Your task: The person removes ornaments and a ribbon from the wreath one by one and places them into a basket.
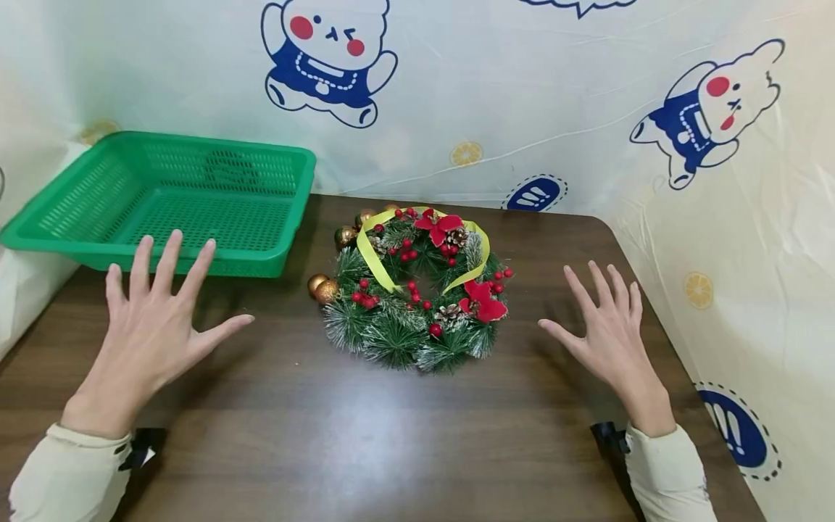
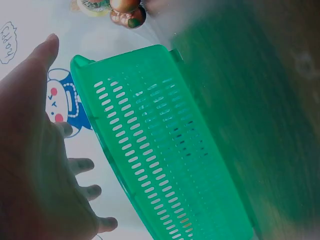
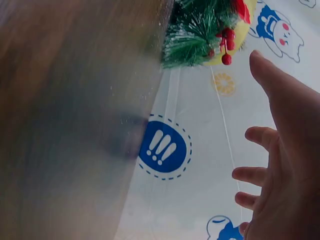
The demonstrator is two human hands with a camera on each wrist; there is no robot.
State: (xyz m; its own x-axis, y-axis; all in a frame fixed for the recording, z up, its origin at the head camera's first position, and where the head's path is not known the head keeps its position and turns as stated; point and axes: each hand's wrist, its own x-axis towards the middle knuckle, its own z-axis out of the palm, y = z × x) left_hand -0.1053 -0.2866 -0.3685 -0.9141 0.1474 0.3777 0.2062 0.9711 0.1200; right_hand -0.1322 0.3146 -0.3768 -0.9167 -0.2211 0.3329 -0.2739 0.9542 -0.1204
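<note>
Left grip (image 1: 153, 330) and right grip (image 1: 612, 339) spread wide, empty; head view shows whole wreath (image 1: 406, 319), right wrist view its edge

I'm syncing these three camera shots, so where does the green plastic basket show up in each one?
Head: green plastic basket at upper left.
Left wrist: green plastic basket fills the middle and runs off the bottom.
Right wrist: not in this picture.
Shared landmark: white backdrop with blue-clad cartoon figures.
</note>
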